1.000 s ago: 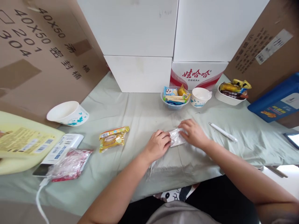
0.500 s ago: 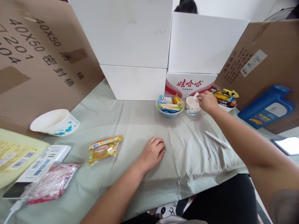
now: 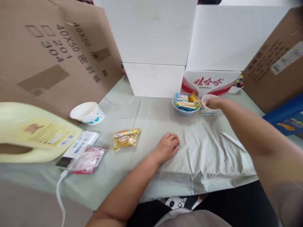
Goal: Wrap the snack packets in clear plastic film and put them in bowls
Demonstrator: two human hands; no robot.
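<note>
My right hand reaches into a white paper cup with a blue print. The cup's rim hides my fingertips, and whether they hold anything does not show. Touching or just beside the cup on its left is a clear plastic bowl filled with a blue snack packet, thin sticks and a yellow-brown wrapped snack. My left hand rests palm down on the cloth with loosely bent fingers, holding nothing. Left of it lies a yellow wrapped snack.
White boxes wall off the back; cardboard flanks both sides. Leftward are a tilted paper bowl, yellow jug, white device with cable and red-clear packet. A white pen and blue bottle are rightward.
My right hand has gone from above the cup's rim, where it held a whitish translucent piece, down into the cup. The view has turned left. My left hand stays on the cloth.
</note>
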